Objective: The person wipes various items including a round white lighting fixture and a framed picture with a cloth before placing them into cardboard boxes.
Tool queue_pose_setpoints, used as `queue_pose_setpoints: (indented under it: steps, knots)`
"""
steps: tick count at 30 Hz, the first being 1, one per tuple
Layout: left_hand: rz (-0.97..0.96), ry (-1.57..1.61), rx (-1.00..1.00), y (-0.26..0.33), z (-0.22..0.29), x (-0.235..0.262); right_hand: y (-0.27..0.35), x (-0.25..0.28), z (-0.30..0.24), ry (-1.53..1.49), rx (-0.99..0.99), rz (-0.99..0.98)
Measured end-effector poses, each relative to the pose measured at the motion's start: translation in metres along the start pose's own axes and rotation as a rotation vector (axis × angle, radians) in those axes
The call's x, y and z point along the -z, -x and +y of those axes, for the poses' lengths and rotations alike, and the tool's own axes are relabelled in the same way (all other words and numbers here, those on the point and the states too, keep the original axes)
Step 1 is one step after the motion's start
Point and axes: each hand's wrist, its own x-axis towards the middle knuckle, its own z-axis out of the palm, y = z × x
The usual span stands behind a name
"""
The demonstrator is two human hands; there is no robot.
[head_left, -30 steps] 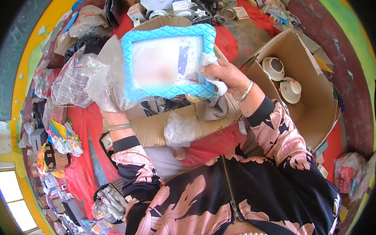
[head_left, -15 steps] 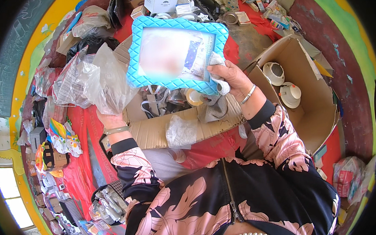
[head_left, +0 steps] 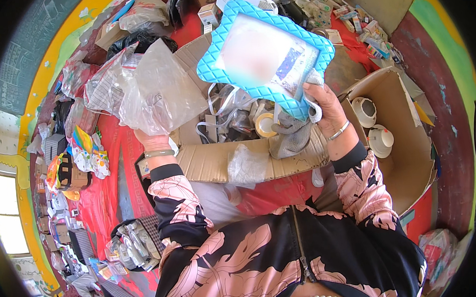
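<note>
In my right hand (head_left: 326,107) I grip a light-blue picture frame (head_left: 212,69) by its lower right corner. The rim is quilted, and a pale print shows under the pane. Bunched between that hand and the corner is a grey cloth (head_left: 291,137), its lower end hanging over the carton edge. A clear plastic bag (head_left: 157,93) stands up from my left hand (head_left: 151,139); the bag covers most of those fingers, which appear closed on it. Below the frame, an open cardboard box (head_left: 201,164) holds a roll of tape (head_left: 265,125), white straps and small mixed items.
To the right, a second cardboard box (head_left: 410,155) contains two white, cup-like parts (head_left: 380,141). More plastic bags (head_left: 103,91) are heaped at the left. Small packages (head_left: 372,39) lie at the far right, and a pouch of wrapped items (head_left: 133,245) sits at the lower left.
The picture frame has moved right and tipped clockwise, still in my right hand. The plastic bag at my left hand has spread wider and leans right. The whole view has shifted slightly.
</note>
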Motion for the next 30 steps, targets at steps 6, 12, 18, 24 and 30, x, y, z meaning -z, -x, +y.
queue_pose_setpoints:
  steps: [6, 12, 18, 24, 30]
  knots:
    - [0.047, -1.135, -0.233, -0.005, 0.008, -0.027, -0.002, 0.001, 0.002, 0.050, -0.038, -0.034]
    - [-0.048, -0.400, 0.057, 0.000, -0.002, -0.021, -0.001, -0.003, 0.003, 0.069, -0.046, -0.026]
    - [0.030, 0.000, 0.177, 0.001, -0.017, -0.048, 0.001, -0.010, 0.006, 0.045, -0.040, -0.033]
    - [0.162, -0.143, 0.154, -0.004, 0.017, -0.086, -0.005, -0.003, 0.014, 0.093, -0.099, -0.037]
    - [-0.106, 0.079, 0.583, 0.006, 0.035, -0.105, -0.005, -0.002, 0.019, 0.196, -0.189, -0.085]
